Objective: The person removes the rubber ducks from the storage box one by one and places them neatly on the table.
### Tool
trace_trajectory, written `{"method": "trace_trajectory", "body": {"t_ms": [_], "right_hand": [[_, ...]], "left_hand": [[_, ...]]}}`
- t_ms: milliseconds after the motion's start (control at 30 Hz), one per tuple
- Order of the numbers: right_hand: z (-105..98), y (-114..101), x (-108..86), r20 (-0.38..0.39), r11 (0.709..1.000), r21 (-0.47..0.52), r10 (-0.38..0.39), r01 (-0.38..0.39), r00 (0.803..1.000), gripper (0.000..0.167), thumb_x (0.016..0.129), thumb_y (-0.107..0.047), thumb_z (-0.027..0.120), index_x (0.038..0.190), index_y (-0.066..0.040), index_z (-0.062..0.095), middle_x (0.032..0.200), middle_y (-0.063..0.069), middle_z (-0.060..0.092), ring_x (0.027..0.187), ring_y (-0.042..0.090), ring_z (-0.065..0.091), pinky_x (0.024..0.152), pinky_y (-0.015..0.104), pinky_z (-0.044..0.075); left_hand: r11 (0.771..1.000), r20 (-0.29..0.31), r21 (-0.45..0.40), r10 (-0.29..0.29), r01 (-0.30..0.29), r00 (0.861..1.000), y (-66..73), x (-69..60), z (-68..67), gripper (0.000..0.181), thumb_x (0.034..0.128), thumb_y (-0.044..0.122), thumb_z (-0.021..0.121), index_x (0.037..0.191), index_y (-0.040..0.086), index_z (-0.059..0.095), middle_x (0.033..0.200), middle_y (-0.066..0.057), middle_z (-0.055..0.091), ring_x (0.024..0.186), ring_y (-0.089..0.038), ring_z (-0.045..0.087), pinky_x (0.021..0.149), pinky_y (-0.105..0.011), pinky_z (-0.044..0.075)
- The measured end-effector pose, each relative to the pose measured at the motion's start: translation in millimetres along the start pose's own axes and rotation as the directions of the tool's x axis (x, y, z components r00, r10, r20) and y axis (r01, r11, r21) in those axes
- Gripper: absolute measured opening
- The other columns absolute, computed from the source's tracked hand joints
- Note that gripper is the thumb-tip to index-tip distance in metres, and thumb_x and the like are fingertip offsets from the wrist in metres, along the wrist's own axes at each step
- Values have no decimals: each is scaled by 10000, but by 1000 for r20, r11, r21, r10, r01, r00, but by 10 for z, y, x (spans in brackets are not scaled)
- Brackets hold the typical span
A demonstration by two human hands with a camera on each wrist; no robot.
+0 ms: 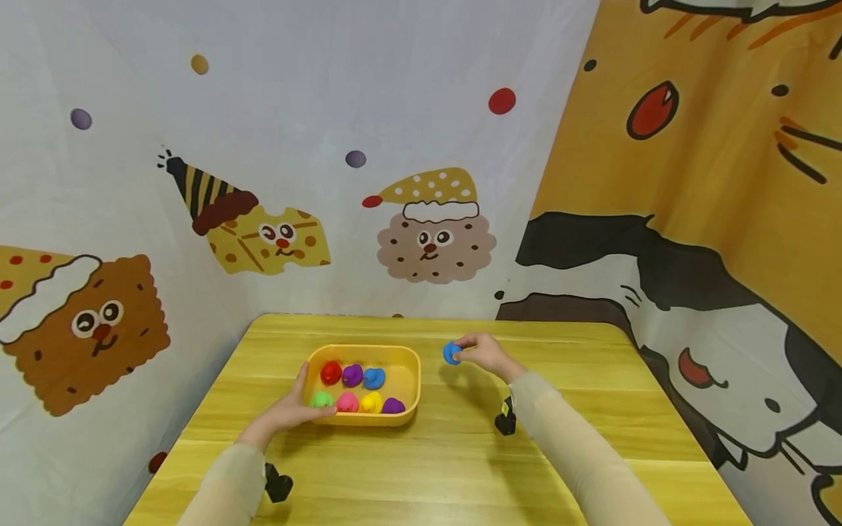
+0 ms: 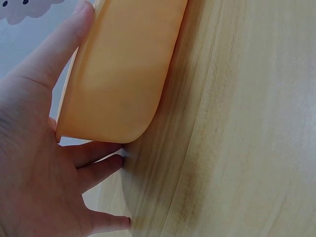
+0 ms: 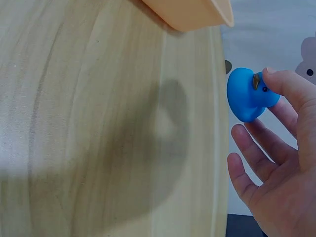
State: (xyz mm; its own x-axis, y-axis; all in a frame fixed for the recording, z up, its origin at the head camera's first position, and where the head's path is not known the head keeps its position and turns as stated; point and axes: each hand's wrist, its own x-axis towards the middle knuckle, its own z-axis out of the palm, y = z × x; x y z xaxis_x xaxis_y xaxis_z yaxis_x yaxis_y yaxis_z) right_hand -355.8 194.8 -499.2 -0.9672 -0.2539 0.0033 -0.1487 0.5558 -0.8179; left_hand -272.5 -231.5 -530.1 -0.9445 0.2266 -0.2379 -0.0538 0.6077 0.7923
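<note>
Pinching a blue duck (image 3: 244, 94) between thumb and fingers of the right hand (image 1: 487, 354), raised above the counter (image 1: 447, 467), with beak and one eye showing at the right wrist and the far side hidden; resting the left hand (image 1: 286, 409), spread, around the near corner of a yellow tray (image 1: 401, 380) between the hands, with thumb along the near rim and other fingers parted past the end; cannot tell whether those fingertips touch the counter; in the tray, farther from the left thumb, showing a red duck (image 1: 331, 372), a purple duck (image 1: 352, 375) and a second blue duck (image 1: 374, 378); nearer, running from left hand towards right, green, pink, yellow and purple ones (image 1: 371, 402), half hidden behind the near wall; from the left wrist, catching only the tray's outside, cut off above; from the right, just a cropped corner
</note>
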Motion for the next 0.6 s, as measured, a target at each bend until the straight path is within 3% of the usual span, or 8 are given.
{"method": "trace_trajectory", "body": {"t_ms": [600], "right_hand": [[213,159,-8,-20,998,56,38,-36,999,275,841,-146,762,1087,-33,716,1033,47,686,1000,233,599,896,452,481]], "left_hand": [[1000,-19,-13,-2,2,1000,20,-34,12,1275,789,421,792,1509,52,-194,1518,-386,48,1337,-587,191,1061,-679,185]]}}
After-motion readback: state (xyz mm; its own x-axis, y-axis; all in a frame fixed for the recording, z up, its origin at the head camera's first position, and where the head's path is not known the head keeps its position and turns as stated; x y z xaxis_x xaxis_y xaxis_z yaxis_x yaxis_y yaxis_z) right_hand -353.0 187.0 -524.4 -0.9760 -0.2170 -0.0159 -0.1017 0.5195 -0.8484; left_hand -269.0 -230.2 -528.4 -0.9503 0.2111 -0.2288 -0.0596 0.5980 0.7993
